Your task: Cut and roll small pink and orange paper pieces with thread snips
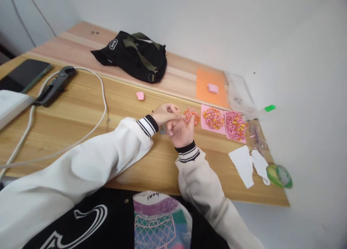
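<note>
My left hand (166,114) is closed in a pinch, with a small, thin pale pink strip (177,111) showing at its fingertips. Palm up, my right hand (183,132) meets it with curled fingers; whatever lies between them is too small to make out. Just beyond the right thumb lies a round cluster of pink and orange bits (192,116). To its right, a pink square sheet (204,125) bears a yellow, orange and pink cluster (213,118). A denser pink and yellow cluster (235,125) covers another pink sheet beside it. Partly hidden under my left wrist is something blue (162,129).
A stack of pink paper (213,88) rests on an orange sheet (202,83). A folded pink piece (140,95) lies left. Around are a black bag (135,57), phone (25,75), black cutter-like tool (56,86), white cable (104,97), white paper (242,164) and green roll (279,176).
</note>
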A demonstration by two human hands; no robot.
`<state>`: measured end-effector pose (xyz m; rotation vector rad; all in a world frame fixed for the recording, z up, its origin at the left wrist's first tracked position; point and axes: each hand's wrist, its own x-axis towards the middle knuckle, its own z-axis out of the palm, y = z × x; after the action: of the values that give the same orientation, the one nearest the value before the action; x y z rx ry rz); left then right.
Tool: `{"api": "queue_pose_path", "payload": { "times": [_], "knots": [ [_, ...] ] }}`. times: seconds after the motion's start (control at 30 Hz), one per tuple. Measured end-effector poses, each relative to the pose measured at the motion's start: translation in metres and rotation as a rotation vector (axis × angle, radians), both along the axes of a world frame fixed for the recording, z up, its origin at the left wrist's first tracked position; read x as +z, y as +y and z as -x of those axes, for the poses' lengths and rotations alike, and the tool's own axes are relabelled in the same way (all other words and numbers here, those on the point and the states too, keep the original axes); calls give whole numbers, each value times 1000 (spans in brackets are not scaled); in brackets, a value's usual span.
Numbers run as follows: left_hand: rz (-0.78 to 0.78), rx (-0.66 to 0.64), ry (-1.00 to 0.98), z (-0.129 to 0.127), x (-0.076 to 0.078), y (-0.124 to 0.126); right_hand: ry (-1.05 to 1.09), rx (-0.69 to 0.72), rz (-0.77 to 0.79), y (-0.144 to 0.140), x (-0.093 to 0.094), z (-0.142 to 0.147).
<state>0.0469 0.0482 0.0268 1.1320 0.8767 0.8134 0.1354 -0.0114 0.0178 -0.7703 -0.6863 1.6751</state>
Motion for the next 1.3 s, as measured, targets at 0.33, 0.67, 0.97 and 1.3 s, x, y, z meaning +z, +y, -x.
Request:
{"api": "queue_pose_path", "payload": {
  "times": [0.33, 0.67, 0.97, 1.3],
  "knots": [
    [-541, 278, 601, 37, 17, 35, -544, -204, 54, -10, -26, -22],
    [-764, 700, 975, 131, -18, 29, -1157, -268, -400, -32, -39, -9],
    [-728, 625, 1050, 136, -51, 31, -1549, -520, -596, -33, -36, -26],
    [-632, 625, 990, 132, -49, 29, -1733, -316, -558, -39, -38, -21]
  ]
}}
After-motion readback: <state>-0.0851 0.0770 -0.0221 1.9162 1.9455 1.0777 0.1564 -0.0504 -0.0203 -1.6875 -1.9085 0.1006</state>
